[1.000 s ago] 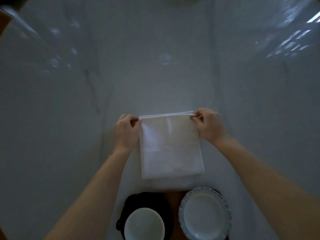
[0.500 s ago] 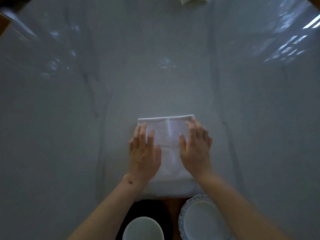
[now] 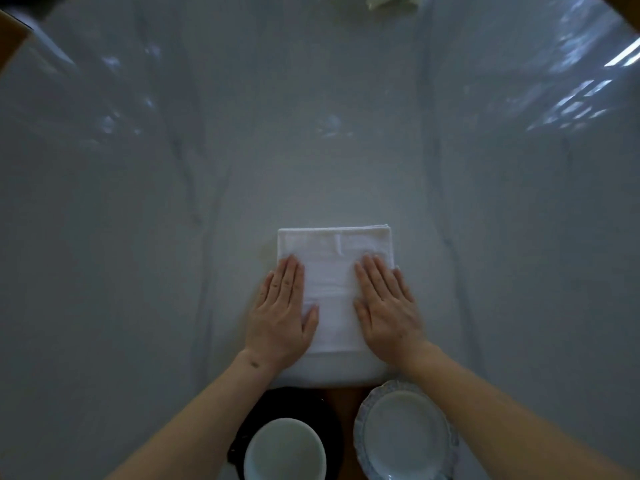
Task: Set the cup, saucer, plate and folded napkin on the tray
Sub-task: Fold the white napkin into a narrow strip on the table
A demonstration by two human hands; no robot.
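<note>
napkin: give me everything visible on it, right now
The napkin is white cloth, folded into a layered rectangle lying flat on the glossy grey table, with stacked edges showing at its far right corner. The left hand and right hand press flat on it with straight fingers, one on each side. Its near edge lies just beyond the cup and plate.
</note>
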